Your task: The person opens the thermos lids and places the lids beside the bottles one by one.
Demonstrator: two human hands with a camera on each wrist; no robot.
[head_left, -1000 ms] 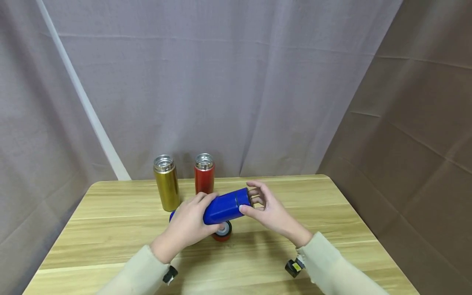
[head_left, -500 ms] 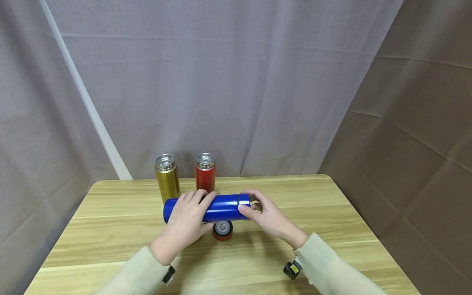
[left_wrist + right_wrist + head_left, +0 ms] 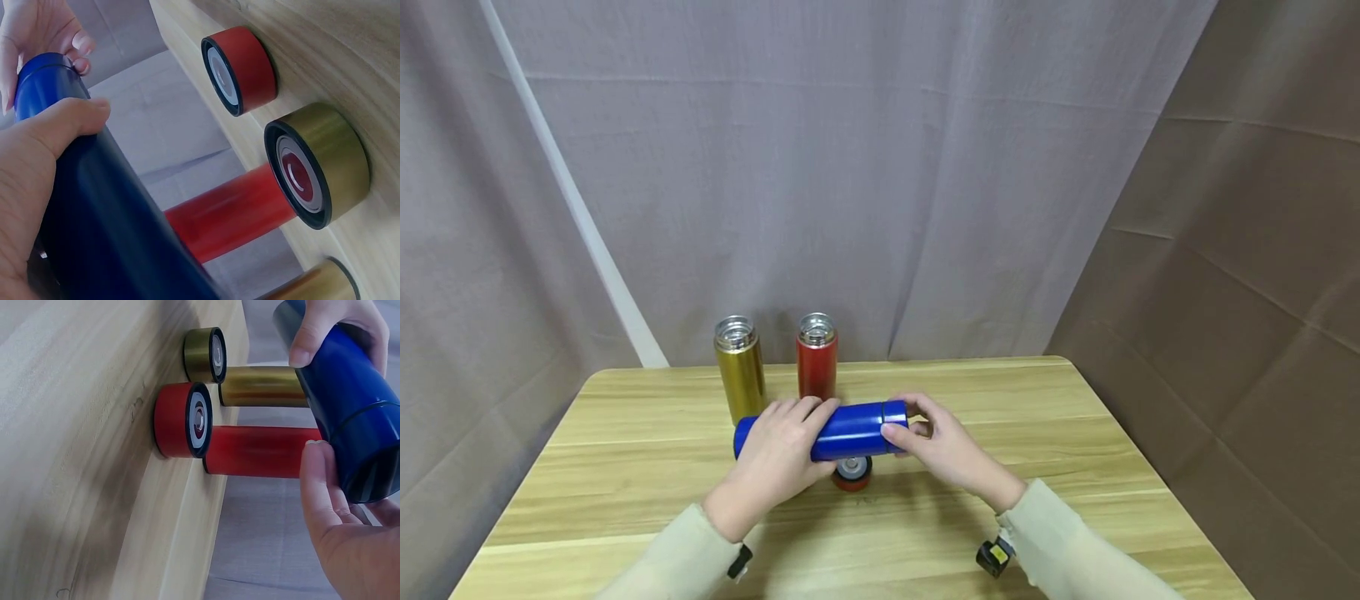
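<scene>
A blue thermos [image 3: 853, 432] is held lying nearly level above the table. My left hand [image 3: 778, 446] grips it around the body, thumb underneath toward me. At its right end my right hand [image 3: 951, 450] pinches the blue lid [image 3: 895, 414] between thumb and fingers; a thin seam separates lid from body. The lid sits on the thermos. Beneath lies a red lid [image 3: 852, 482], its grey inside facing up, partly covered by the thermos. In the left wrist view a gold lid [image 3: 344, 165] stands beside the red one; the hands hide it from the head view.
Behind the hands stand an uncapped gold thermos [image 3: 741, 383] and an uncapped red thermos [image 3: 816, 367], both upright with steel rims. The red one's lower part is hidden. Grey curtains [image 3: 880, 183] hang behind the wooden table [image 3: 1000, 383].
The blue thermos has turned from tilted up at the right to nearly level, then dropped slightly. My right fingers, more spread before, have closed around its lid.
</scene>
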